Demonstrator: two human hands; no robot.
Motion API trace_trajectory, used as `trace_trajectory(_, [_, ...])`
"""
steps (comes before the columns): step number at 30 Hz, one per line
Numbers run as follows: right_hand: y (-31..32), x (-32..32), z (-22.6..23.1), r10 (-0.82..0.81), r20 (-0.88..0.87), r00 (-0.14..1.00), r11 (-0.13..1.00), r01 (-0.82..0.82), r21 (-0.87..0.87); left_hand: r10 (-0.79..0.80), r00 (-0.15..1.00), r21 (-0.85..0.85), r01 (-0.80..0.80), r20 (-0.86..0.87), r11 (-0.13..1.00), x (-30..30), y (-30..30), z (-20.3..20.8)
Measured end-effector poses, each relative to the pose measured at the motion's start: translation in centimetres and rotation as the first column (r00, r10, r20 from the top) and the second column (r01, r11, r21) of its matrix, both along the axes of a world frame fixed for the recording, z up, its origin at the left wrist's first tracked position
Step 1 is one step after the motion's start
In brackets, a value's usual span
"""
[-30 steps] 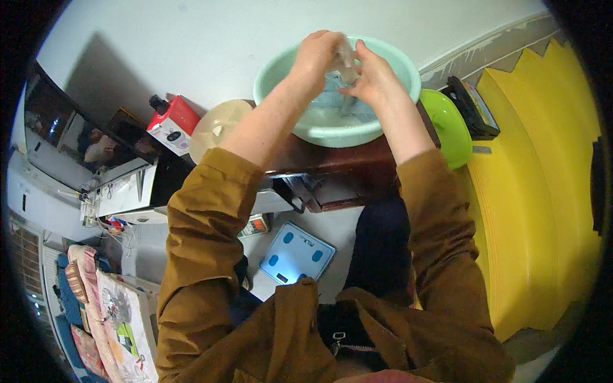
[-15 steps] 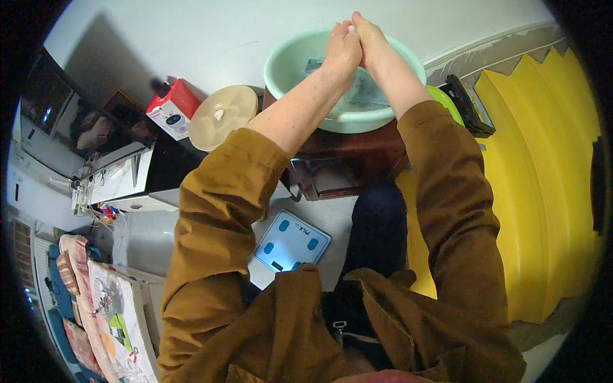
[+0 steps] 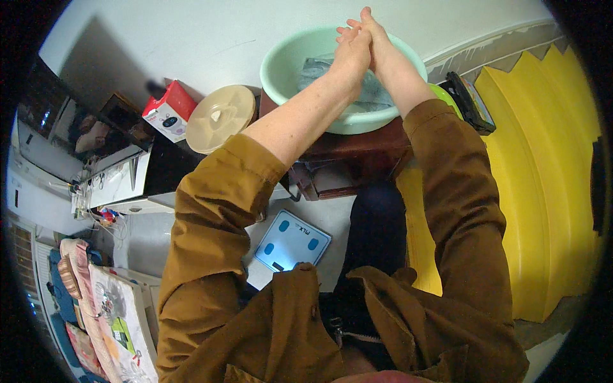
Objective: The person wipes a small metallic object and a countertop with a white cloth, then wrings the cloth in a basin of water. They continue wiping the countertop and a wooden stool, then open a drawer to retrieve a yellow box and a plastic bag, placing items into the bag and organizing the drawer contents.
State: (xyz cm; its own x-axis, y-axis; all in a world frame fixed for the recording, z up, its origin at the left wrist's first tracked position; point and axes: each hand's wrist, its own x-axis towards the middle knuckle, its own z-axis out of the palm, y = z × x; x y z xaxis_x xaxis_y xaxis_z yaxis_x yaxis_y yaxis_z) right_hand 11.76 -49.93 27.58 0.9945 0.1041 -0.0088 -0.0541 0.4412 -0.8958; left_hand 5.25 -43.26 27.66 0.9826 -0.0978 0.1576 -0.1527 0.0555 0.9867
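Over a pale green basin [image 3: 280, 71] my left hand [image 3: 351, 56] and my right hand [image 3: 380, 46] are pressed together, palm against palm. Fingers of both hands are stretched out, some of them apart. Whatever lies between the palms is hidden. Beneath them, inside the basin, a wet-looking grey-blue cloth [image 3: 313, 69] rests in what looks like water. My wrists and forearms cover part of the cloth and of the basin's near side. Brown sleeves are pushed up my forearms.
The basin stands on a dark red wooden cabinet [image 3: 357, 150] against the wall. To its left are a round beige lidded tray [image 3: 220, 121] and a red and white box [image 3: 171, 113]. Yellow pleated material [image 3: 530, 191] fills the right side. A bathroom scale [image 3: 292, 241] lies on the floor.
The fingers have opened out and my hands have shifted slightly against each other. A small white thing between them no longer shows. More of the cloth is visible.
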Motion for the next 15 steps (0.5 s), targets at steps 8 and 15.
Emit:
trace_trajectory(8, [2.4, -0.4, -1.1, 0.285, 0.11, 0.952, 0.955, -0.292, 0.053, 0.093, 0.992, 0.057, -0.088, -0.091, 0.994, 6.3, 5.7, -0.1])
trace_trajectory(15, [2.7, 0.2, -1.7, 0.208, 0.206, 0.956, 0.914, -0.116, -0.388, 0.248, 0.964, 0.133, -0.235, -0.097, 0.963, 6.0, 8.6, 0.3])
